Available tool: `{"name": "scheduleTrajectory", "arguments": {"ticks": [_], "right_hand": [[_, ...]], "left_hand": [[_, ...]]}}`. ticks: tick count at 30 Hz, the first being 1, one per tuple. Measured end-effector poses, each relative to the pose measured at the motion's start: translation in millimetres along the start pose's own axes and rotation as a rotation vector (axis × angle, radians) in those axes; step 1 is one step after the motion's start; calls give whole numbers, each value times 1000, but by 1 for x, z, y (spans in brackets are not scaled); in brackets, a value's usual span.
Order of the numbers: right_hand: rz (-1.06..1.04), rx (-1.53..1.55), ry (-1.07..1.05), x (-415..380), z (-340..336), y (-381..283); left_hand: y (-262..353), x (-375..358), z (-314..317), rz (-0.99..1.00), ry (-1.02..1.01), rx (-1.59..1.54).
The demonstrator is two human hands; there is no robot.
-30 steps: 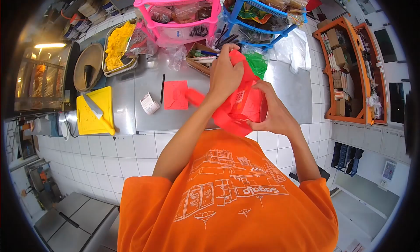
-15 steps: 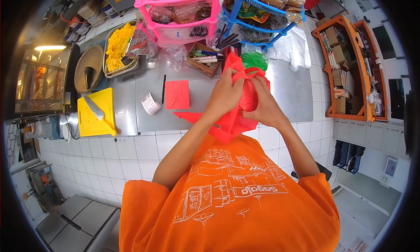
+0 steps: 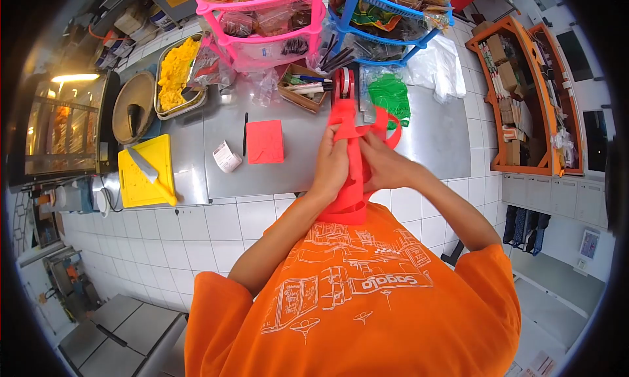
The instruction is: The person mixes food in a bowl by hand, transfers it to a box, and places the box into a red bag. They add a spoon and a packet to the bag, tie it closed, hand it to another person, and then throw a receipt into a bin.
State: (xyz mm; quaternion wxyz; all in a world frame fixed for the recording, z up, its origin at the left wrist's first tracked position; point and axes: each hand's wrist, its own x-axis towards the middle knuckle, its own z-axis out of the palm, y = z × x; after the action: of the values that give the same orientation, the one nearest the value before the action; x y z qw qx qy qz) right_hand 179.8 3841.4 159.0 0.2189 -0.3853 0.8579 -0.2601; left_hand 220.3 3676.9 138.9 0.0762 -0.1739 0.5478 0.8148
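Note:
A red fabric bag with strap handles (image 3: 354, 180) hangs between my hands at the table's front edge. My left hand (image 3: 333, 162) is closed on its left side, near the top. On the right side my right hand (image 3: 385, 162) grips the bag with bent fingers; some fingertips are hidden by the fabric. One strap loops out beyond the right hand. A flat red square (image 3: 265, 142) lies on the metal table (image 3: 223, 180) to the left, with a black stick (image 3: 245, 134) and a small white printed roll or cup (image 3: 227, 157) beside it.
Behind my hands are a pen box (image 3: 304, 92), red tape rolls (image 3: 344, 85), a green plastic bag (image 3: 390, 96), and pink (image 3: 262, 49) and blue racks (image 3: 393, 53). At left, a knife (image 3: 143, 165) lies on a yellow board (image 3: 134, 192), near a tray of yellow food (image 3: 175, 72).
The red bag has gone from spread and crumpled to narrower and more upright. Both hands have moved slightly lower, and the green bag and tape rolls behind are more visible.

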Motion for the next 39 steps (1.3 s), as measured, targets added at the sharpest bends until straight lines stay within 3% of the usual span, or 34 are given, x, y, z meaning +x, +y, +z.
{"name": "scheduleTrajectory", "arguments": {"ticks": [1,4,6,9,12,16,18,19,20,22,25,27,29,32,35,39], "right_hand": [[-46,41,82,1,14,7],[-51,-224,-2,4,33,23],[136,-380,-189,0,6,-4],[276,-616,-298,-10,-22,-24],[224,-547,-326,-8,-35,-29],[120,-152,-59,-2,12,3],[77,151,197,-2,40,13],[58,110,275,-2,46,12],[69,6,207,-1,46,21],[98,-187,69,-2,47,38],[223,70,10,-7,1,5],[206,-17,-7,-10,-5,7],[121,-411,-104,-11,-1,10],[-63,-245,16,-2,28,34],[61,-419,-68,-1,21,24],[192,-617,-423,-2,-9,-8]], "left_hand": [[3,-2,0,7,54,-60],[14,-9,-21,52,189,-162],[22,-7,-51,122,214,-122],[52,-31,-69,-31,108,797],[32,-48,-61,-52,-136,1231],[-22,-36,-28,484,-235,770],[-16,-32,-22,348,-277,449],[14,-40,-14,59,-321,256],[40,-47,-8,-225,-359,60],[74,-64,1,-206,-258,24],[75,-68,-6,-189,-184,59],[65,-67,-7,-268,-224,66],[54,-81,-1,-454,-294,14],[69,-74,3,-519,-282,-235],[80,-60,-20,-354,12,-271],[37,-47,-69,34,-10,316]]}}
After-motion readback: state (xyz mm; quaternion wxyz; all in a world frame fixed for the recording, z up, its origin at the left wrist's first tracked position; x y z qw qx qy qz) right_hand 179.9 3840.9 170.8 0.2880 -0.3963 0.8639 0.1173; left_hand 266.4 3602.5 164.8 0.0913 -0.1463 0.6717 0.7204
